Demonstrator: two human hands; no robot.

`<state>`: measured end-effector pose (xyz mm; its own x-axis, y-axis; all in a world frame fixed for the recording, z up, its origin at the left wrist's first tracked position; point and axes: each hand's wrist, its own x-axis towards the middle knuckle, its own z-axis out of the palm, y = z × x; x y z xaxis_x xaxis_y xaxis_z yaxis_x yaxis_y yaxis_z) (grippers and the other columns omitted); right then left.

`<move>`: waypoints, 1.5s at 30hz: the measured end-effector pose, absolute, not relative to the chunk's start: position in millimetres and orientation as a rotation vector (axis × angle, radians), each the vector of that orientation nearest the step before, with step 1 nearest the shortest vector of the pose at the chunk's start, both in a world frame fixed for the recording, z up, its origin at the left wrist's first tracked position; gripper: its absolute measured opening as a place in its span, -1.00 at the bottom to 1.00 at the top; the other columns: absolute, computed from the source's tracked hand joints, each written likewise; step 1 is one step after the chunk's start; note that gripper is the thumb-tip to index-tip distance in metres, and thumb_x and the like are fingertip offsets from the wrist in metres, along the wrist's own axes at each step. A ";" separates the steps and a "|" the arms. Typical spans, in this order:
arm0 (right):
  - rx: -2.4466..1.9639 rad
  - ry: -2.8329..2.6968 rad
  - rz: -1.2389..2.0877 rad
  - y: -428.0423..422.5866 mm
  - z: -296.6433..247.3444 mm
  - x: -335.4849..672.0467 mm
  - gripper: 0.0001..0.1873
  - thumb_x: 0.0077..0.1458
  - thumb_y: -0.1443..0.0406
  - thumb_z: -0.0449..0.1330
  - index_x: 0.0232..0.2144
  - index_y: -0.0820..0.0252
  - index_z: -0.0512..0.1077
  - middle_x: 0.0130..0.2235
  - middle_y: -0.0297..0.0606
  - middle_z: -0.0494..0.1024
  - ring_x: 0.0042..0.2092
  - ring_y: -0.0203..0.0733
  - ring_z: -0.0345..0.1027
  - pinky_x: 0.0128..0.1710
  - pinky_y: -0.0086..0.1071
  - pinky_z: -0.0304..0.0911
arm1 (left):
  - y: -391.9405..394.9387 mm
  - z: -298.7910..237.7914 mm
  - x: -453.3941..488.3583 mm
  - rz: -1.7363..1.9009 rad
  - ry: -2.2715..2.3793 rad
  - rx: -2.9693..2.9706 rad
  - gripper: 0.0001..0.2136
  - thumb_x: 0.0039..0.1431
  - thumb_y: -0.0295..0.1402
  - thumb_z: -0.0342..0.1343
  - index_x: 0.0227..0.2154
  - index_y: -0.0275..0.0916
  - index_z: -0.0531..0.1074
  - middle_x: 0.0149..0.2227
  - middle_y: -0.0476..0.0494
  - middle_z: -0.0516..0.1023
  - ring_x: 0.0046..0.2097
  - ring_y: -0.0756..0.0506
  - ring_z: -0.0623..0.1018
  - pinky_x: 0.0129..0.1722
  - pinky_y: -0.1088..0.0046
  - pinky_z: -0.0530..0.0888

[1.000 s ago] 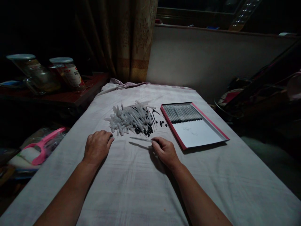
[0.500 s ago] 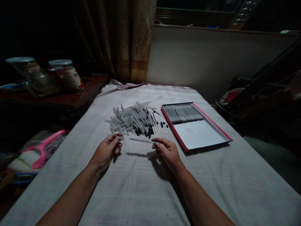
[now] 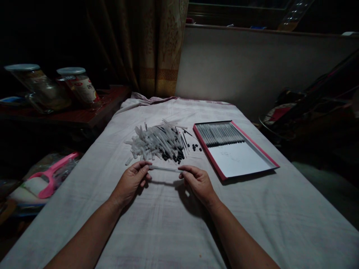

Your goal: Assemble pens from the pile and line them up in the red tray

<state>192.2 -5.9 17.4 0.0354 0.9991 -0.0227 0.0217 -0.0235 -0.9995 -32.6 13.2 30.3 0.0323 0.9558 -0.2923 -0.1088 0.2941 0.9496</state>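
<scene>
Holds a thin clear tube [image 3: 165, 169] level just above the wrinkled white cloth of the desk [image 3: 168, 224], between left hand [image 3: 131, 183] and right hand [image 3: 198, 182], each grip pinched on one end. Just behind: loose pile of pale plastic tubes [image 3: 155, 144], small black caps [image 3: 196, 148]. Further right, flat red-rimmed tray [image 3: 241, 161], rectangular, with one neat row of tubes inside.

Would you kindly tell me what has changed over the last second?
The left hand drew back from the pile and now pinches the free end of the clear tube. The right hand, gripping the other end throughout, raised it off the cloth. The pile and the tray stayed put.
</scene>
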 end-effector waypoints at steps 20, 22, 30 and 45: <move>-1.340 -2.074 0.657 -8.1 12.0 195.9 -0.76 0.21 0.30 0.09 -0.39 0.16 0.54 -0.40 -0.25 0.60 -0.35 -0.22 0.44 -0.33 -0.42 0.22 | 8.8 19.3 -24.8 0.908 1.389 1.053 -0.57 -0.20 -0.09 0.35 -0.31 -0.30 0.57 -0.59 -0.11 0.55 -0.56 -0.03 0.48 -0.65 0.58 0.31; -1.346 -2.059 0.668 -8.6 12.4 193.7 -0.76 0.21 0.30 0.08 -0.37 0.16 0.55 -0.37 -0.23 0.62 -0.33 -0.20 0.46 -0.31 -0.40 0.24 | 9.9 20.0 -23.1 0.916 1.369 1.056 -0.57 -0.20 -0.09 0.35 -0.31 -0.31 0.55 -0.58 -0.11 0.54 -0.52 -0.04 0.51 -0.63 0.58 0.34; -1.444 -1.782 0.579 11.8 41.5 228.1 -0.71 0.19 0.21 0.05 -0.15 0.18 0.50 -0.41 -0.24 0.59 -0.40 -0.18 0.44 -0.38 -0.38 0.27 | 14.6 29.9 -25.6 1.027 1.275 1.017 -0.33 0.00 0.01 0.25 0.14 -0.16 0.27 -0.01 -0.30 0.53 -0.30 -0.10 0.58 -0.69 0.58 0.41; -2.462 -1.109 0.133 147.7 39.5 348.5 -0.63 0.10 0.18 0.11 -0.19 0.17 0.64 -0.16 -0.02 0.64 -0.12 0.06 0.50 -0.24 -0.29 0.31 | 19.2 24.7 -30.7 0.970 1.255 0.949 -0.43 -0.09 0.00 0.32 -0.07 -0.24 0.43 -0.35 -0.06 0.50 -0.57 0.06 0.41 -0.73 0.60 0.36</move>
<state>348.5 147.7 39.5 0.6746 0.7328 0.0887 0.6911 -0.5848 -0.4248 -30.7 19.2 24.7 0.0619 0.9489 -0.3094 -0.0608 0.3130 0.9478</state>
